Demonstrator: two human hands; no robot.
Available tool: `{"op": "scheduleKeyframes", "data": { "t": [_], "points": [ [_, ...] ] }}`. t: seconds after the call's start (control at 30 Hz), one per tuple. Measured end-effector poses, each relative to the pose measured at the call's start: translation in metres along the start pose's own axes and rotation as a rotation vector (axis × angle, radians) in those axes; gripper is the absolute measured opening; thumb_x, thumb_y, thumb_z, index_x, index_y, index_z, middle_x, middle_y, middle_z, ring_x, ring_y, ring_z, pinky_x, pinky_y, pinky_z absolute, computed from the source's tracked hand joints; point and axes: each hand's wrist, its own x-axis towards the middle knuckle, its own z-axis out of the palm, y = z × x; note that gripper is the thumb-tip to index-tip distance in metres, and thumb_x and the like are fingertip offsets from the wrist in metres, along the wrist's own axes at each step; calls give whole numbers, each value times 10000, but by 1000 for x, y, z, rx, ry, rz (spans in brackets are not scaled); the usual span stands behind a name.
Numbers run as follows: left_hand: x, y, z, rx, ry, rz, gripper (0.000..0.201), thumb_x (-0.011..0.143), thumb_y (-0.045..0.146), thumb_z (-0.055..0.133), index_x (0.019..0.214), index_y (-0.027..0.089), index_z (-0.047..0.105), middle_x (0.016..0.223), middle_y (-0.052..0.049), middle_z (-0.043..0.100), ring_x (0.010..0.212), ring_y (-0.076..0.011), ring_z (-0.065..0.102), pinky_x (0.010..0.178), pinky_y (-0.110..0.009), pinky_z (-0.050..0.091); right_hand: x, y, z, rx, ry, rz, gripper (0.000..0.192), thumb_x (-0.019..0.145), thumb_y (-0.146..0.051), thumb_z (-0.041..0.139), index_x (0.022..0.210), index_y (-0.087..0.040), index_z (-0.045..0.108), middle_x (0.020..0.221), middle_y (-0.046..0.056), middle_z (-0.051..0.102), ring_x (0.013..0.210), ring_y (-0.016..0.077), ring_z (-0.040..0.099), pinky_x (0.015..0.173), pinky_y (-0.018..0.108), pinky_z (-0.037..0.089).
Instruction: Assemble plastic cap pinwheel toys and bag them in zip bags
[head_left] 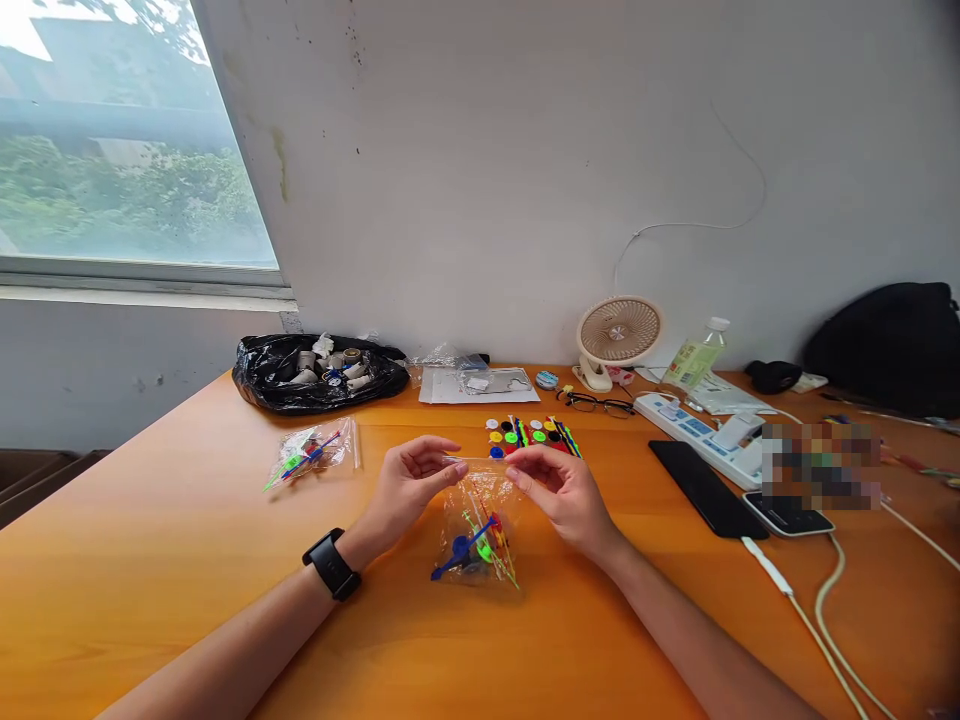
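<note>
A clear zip bag (457, 510) hangs between my hands, its top edge pinched at both corners. Inside it lie blue, green, red, yellow and white plastic sticks and round pieces. My left hand (412, 485), with a black watch on its wrist, grips the bag's left top corner between thumb and fingers. The right top corner is pinched by my right hand (562, 490). Just behind the hands, several coloured discs (538, 437) and sticks (568, 437) lie in rows on the table. Another clear bag (315, 452) with similar pieces rests to the left.
A black plastic bag (255, 375) with grey fittings stands at the back left. Behind the discs are papers (442, 388), glasses (600, 403) and a small fan (621, 332). On the right lie a dark phone (705, 488), a power strip (690, 435), a bottle (697, 355) and cables (817, 625).
</note>
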Motion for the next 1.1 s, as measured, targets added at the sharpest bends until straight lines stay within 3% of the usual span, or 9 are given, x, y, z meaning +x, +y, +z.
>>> {"op": "scheduleKeyframes", "data": {
  "t": [0.07, 0.2, 0.37, 0.5, 0.7, 0.83, 1.1],
  "points": [
    [1, 0, 0, -1, -1, -1, 433, 744, 356, 942, 1093, 167, 768, 851, -45, 800, 779, -158, 730, 759, -258, 585, 1, 0, -2, 4, 25, -14, 238, 872, -385, 813, 1065, -251, 775, 969, 47, 763, 907, 193, 704, 886, 326, 569],
    [0, -2, 1, -6, -14, -38, 357, 723, 361, 952, 964, 145, 801, 928, -79, 816, 824, -176, 747, 787, -274, 602, 2, 1, -3, 58, -13, 42, 352, 851, -413, 834, 1152, -248, 754, 955, 45, 744, 894, 184, 695, 848, 310, 574],
    [-1, -1, 1, 14, -69, -61, 353, 744, 364, 938, 1004, 162, 810, 939, -75, 822, 834, -172, 748, 795, -269, 600, 2, 1, 4, 119, -63, 174, 310, 816, -478, 848, 920, -190, 801, 817, 45, 741, 714, 154, 636, 652, 274, 514],
    [1, 4, -3, 123, -103, -31, 271, 804, 386, 888, 921, 155, 813, 886, -73, 809, 795, -167, 726, 750, -258, 581, 1, 1, 5, 156, -36, 174, 298, 803, -471, 857, 896, -188, 831, 720, 28, 711, 640, 134, 576, 601, 266, 463],
    [5, 8, -12, 196, -154, -45, 236, 828, 374, 850, 939, 167, 820, 909, -78, 808, 815, -184, 724, 774, -283, 580, 2, 4, 0, 177, -26, 219, 276, 791, -417, 860, 980, -217, 872, 723, 40, 737, 645, 136, 570, 606, 268, 453],
    [5, 14, -12, 226, -168, 16, 222, 874, 368, 787, 965, 173, 842, 894, -81, 801, 856, -196, 717, 828, -302, 578, 2, 6, -2, 237, -5, 249, 253, 778, -375, 851, 984, -232, 879, 793, 68, 785, 693, 151, 605, 636, 270, 466],
    [3, 15, -8, 241, -151, 11, 235, 858, 386, 817, 919, 160, 833, 937, -92, 807, 864, -208, 725, 802, -298, 589, 1, 8, -2, 191, -29, 180, 221, 791, -390, 865, 945, -231, 870, 837, 57, 799, 723, 158, 643, 664, 275, 509]
  ]
}}
